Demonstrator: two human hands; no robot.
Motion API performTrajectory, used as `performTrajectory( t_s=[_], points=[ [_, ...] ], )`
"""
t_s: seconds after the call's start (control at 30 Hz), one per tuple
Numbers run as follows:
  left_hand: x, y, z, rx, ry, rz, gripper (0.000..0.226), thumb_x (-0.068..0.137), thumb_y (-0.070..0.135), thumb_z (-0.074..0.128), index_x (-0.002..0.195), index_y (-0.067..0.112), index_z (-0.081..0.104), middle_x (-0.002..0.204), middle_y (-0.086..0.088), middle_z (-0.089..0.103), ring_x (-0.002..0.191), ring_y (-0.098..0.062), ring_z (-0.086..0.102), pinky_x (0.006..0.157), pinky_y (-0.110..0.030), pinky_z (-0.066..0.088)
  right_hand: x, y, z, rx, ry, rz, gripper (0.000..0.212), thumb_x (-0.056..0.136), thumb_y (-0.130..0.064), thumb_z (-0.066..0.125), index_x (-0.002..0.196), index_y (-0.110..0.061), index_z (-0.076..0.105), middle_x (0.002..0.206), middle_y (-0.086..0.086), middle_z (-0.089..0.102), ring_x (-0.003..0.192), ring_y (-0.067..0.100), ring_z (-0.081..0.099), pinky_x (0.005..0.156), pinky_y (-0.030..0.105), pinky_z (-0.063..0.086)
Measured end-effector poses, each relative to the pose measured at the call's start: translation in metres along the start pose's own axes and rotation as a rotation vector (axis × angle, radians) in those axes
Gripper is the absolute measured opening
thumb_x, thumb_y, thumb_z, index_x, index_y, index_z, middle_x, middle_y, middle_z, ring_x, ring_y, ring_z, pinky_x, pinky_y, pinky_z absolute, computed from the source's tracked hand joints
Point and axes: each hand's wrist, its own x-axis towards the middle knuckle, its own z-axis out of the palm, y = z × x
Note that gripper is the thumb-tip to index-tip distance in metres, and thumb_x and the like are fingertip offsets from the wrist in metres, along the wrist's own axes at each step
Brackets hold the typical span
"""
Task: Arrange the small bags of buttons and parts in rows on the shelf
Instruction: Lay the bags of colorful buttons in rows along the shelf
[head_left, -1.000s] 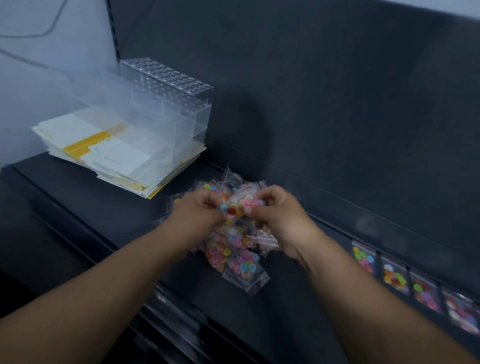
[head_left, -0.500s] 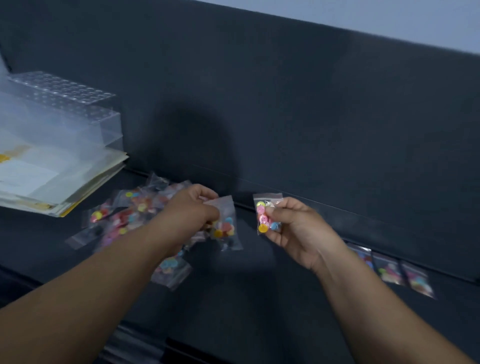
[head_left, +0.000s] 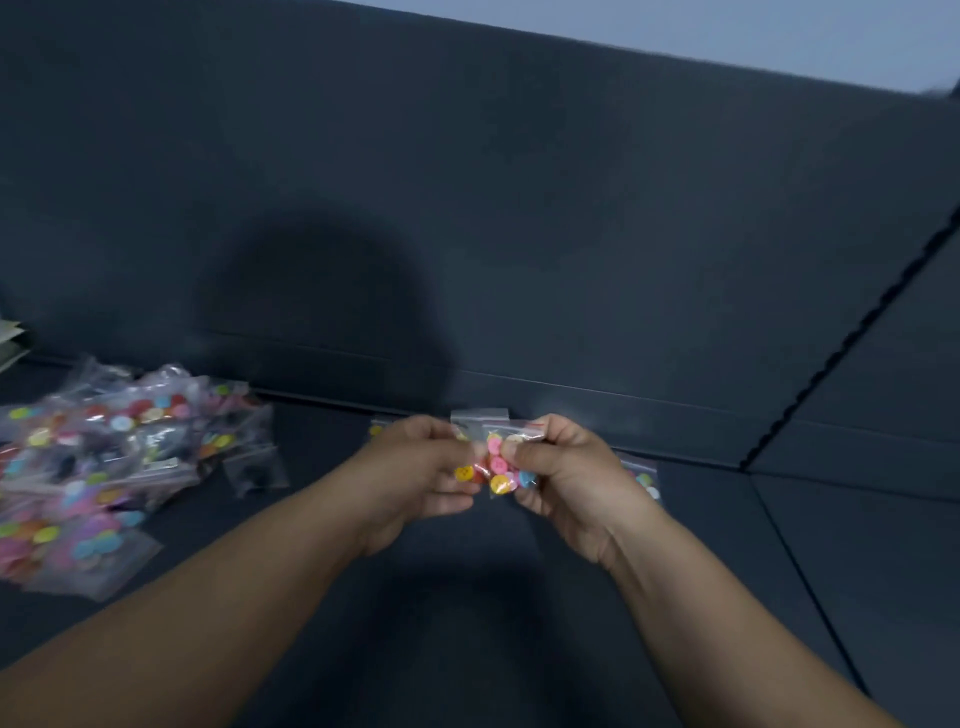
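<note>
On your right hand (head_left: 566, 478), the thumb is pressing against the curled forefinger and pinching the right side of the held bag (head_left: 501, 470), a small clear one showing pink, yellow and blue buttons. On your left hand (head_left: 421, 478), the fingers (head_left: 449, 486) are curling inward and gripping the bag's left side, where a yellow button is showing. Whether a second bag is pressed against the first there, I cannot tell. The two hands are almost touching, knuckles facing each other, and the bag's clear top strip is sticking up between them.

You are holding the bag just above the shelf (head_left: 467, 623), close to its back edge, with both forearms reaching in from the front edge.

A flat bag (head_left: 643, 479) is lying along the back edge just beside your right hand, which is partly hiding it. A sliver of another bag (head_left: 376, 429) is peeking out behind your left hand, also at the back edge.

Toward the left end of the shelf, the loose pile of bags (head_left: 104, 457) is lying heaped and blurred, spreading from the back edge toward the front. A corner of papers (head_left: 10, 338) is showing at the far left.

Your shadow is falling on the dark back panel (head_left: 571, 208) behind the shelf.
</note>
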Motion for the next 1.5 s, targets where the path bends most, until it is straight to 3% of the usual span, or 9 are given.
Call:
performTrajectory(
  t_s=[0.27,0.43,0.6,0.73,0.9,1.0,1.07,1.17,1.5],
  points=[
    [0.020,-0.029,0.071,0.143,0.066,-0.037,0.018,0.080,0.000,0.068,0.085,0.014,0.057,0.074,-0.003,0.064,0.066,-0.013,0.063,0.063,-0.025,0.055,-0.012,0.016,-0.084,0.050,0.128,0.033,0.014,0.084,0.001,0.061,0.094,-0.010,0.059,0.081,0.005,0.069,0.065,0.012,0.065,0.050,0.021,0.049],
    [0.034,-0.036,0.097,0.234,0.125,-0.012,0.021,0.079,-0.002,0.067,0.075,0.016,0.055,0.066,0.001,0.058,0.062,-0.010,0.053,0.063,-0.023,0.044,-0.008,0.017,-0.149,-0.201,0.457,-0.061,0.015,0.081,0.001,0.065,0.076,-0.010,0.056,0.075,0.008,0.066,0.066,0.019,0.061,0.068,0.035,0.053],
    [0.039,-0.041,0.111,0.262,0.137,-0.021,0.018,0.078,-0.003,0.066,0.078,0.013,0.058,0.061,0.000,0.055,0.055,-0.011,0.048,0.057,-0.023,0.042,0.006,0.024,-0.190,-0.353,0.648,-0.087,0.012,0.080,-0.002,0.065,0.074,-0.010,0.058,0.070,0.004,0.065,0.065,0.018,0.057,0.059,0.025,0.046],
    [0.038,-0.043,0.116,0.296,0.124,-0.006,0.018,0.079,-0.004,0.064,0.077,0.013,0.057,0.062,-0.002,0.055,0.057,-0.013,0.049,0.056,-0.023,0.042,0.014,0.030,-0.197,-0.550,0.622,-0.127,0.020,0.082,-0.009,0.065,0.100,-0.013,0.056,0.078,-0.004,0.066,0.067,0.012,0.063,0.062,0.024,0.048],
    [0.036,-0.047,0.117,0.309,0.101,-0.021,0.016,0.080,-0.003,0.064,0.082,0.012,0.059,0.066,-0.003,0.057,0.061,-0.014,0.051,0.059,-0.026,0.044,0.003,0.039,-0.196,-1.122,0.633,-0.348,0.038,0.089,-0.014,0.058,0.126,-0.014,0.052,0.128,0.006,0.050,0.116,0.028,0.047,0.092,0.031,0.041],
    [0.037,-0.051,0.117,0.304,0.102,-0.028,0.016,0.080,-0.003,0.065,0.082,0.012,0.059,0.066,-0.003,0.056,0.060,-0.013,0.051,0.057,-0.024,0.044,-0.004,0.052,-0.195,-1.372,0.460,-0.417,0.028,0.091,-0.013,0.048,0.116,-0.012,0.061,0.122,0.007,0.059,0.112,0.032,0.054,0.094,0.038,0.045],
    [0.038,-0.052,0.116,0.306,0.111,-0.028,0.016,0.080,-0.003,0.065,0.083,0.012,0.059,0.066,-0.003,0.056,0.061,-0.014,0.051,0.058,-0.025,0.044,-0.010,0.057,-0.195,-1.505,0.319,-0.326,0.041,0.094,-0.019,0.042,0.135,-0.015,0.048,0.142,0.003,0.046,0.131,0.025,0.041,0.109,0.034,0.033],
    [0.039,-0.051,0.115,0.319,0.122,-0.030,0.015,0.081,-0.002,0.065,0.087,0.011,0.061,0.070,-0.005,0.058,0.065,-0.015,0.053,0.062,-0.026,0.046,-0.015,0.057,-0.197,-1.576,0.234,-0.256,0.051,0.099,-0.028,0.032,0.148,-0.018,0.024,0.156,-0.001,0.021,0.143,0.018,0.020,0.115,0.031,0.013],
    [0.036,-0.051,0.116,0.320,0.120,-0.030,0.015,0.079,0.000,0.068,0.089,0.010,0.063,0.071,-0.003,0.060,0.066,-0.014,0.054,0.064,-0.026,0.047,-0.016,0.055,-0.193,-1.657,0.214,-0.167,0.069,0.094,-0.056,0.012,0.150,-0.017,0.001,0.159,-0.003,-0.007,0.145,0.014,-0.013,0.117,0.034,-0.008]
  ],
)
